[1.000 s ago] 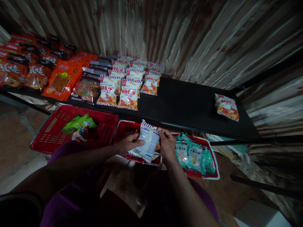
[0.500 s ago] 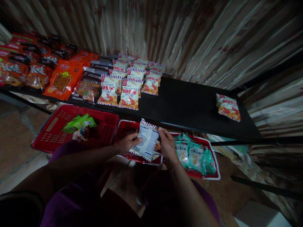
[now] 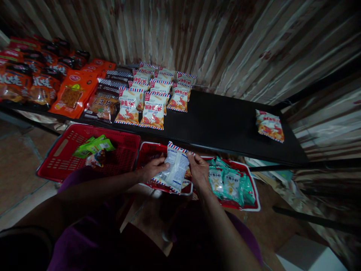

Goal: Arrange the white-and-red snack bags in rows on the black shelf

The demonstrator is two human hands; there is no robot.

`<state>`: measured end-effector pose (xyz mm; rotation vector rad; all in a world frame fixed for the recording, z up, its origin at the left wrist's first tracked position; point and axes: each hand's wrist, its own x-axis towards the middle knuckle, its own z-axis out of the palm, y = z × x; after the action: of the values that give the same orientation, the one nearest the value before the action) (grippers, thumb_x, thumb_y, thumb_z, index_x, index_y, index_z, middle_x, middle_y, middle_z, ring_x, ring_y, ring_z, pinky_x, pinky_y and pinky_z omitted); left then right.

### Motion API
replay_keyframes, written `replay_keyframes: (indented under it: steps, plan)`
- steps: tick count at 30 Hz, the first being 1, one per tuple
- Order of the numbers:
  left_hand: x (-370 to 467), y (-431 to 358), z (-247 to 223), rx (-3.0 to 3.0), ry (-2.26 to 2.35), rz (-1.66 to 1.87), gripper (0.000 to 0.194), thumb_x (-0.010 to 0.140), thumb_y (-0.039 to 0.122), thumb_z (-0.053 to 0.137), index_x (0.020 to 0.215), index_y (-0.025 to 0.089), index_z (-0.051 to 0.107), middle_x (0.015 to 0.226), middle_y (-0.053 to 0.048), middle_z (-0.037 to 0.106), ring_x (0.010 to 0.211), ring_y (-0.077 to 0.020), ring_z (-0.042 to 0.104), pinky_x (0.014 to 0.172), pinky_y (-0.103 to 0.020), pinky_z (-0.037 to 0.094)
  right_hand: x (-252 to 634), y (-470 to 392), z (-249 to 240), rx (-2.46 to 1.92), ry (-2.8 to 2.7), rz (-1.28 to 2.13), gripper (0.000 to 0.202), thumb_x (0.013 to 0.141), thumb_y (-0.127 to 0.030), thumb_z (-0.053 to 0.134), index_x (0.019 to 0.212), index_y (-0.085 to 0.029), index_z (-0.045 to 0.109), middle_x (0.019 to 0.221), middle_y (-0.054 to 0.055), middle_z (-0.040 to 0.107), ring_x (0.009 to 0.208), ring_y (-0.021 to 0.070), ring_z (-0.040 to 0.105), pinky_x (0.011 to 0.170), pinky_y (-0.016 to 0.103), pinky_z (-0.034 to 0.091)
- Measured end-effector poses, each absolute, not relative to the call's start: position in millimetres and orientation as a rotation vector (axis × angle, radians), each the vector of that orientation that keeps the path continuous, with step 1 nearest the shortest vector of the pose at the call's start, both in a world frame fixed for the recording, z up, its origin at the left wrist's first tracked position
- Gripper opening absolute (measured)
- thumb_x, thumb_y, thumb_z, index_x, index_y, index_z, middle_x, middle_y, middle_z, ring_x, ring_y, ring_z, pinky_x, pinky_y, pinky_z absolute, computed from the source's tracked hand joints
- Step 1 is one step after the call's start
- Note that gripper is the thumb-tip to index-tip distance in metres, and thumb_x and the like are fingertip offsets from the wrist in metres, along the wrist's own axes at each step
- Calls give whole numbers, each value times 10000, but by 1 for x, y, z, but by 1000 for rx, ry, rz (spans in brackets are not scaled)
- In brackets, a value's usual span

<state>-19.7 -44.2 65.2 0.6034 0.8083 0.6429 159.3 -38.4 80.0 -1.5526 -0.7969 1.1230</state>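
A snack bag [image 3: 175, 166] with a striped red, white and blue edge is held between both hands, its printed back facing up. My left hand [image 3: 153, 168] grips its left side, thumb on top. At the upper right corner my right hand [image 3: 197, 165] pinches the bag. Below it is the middle red basket [image 3: 143, 152], with more bags partly hidden inside. Several matching snack bags [image 3: 152, 110] stand face up in rows on the black shelf [image 3: 214, 124]. One more snack bag [image 3: 270, 126] lies apart at the shelf's right end.
Brown potato chip bags [image 3: 103, 99], orange snack packs [image 3: 70, 94] and black-and-orange bags [image 3: 42, 90] fill the shelf's left. A red basket [image 3: 60, 150] at left holds green packets [image 3: 94, 146]; the right basket [image 3: 257, 199] holds teal packets [image 3: 232, 184]. A patterned curtain [image 3: 225, 45] hangs behind.
The view has shifted very slightly. Both hands keep hold of the snack bag in nearly the same place, and its back still faces up.
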Motion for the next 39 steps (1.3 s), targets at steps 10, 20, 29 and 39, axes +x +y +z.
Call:
replay_keyframes:
  steps: [10, 20, 29, 39]
  plan:
    - [-24, -34, 64, 637, 768, 718, 582, 650, 428, 741, 1124, 132, 578, 907, -76, 685, 751, -171, 635, 734, -300, 474, 157, -48, 100, -1360, -996, 1342, 373, 736, -497, 644, 991, -226, 643, 1008, 29, 690, 876, 191, 628, 802, 310, 481]
    - [-22, -20, 87, 683, 661, 820, 539, 690, 363, 722, 1159, 147, 566, 1061, -92, 665, 926, -224, 624, 854, -358, 455, 153, -51, 109, -1308, -1074, 1274, 485, 669, -425, 720, 1097, -236, 590, 1090, 47, 675, 1004, 238, 614, 891, 389, 478]
    - [-18, -19, 94, 777, 629, 850, 595, 659, 273, 752, 1207, 158, 550, 1177, -104, 620, 1105, -274, 547, 934, -373, 414, 156, -46, 100, -1335, -996, 1158, 534, 702, -449, 685, 1165, -221, 546, 987, 59, 695, 861, 216, 643, 775, 361, 507]
    - [-11, -11, 101, 829, 716, 975, 491, 713, 359, 697, 1129, 132, 569, 1074, -83, 649, 982, -217, 588, 875, -327, 428, 154, -57, 106, -1444, -1651, 199, 353, 765, -372, 631, 1086, -233, 585, 1060, 85, 549, 987, 228, 541, 819, 392, 485]
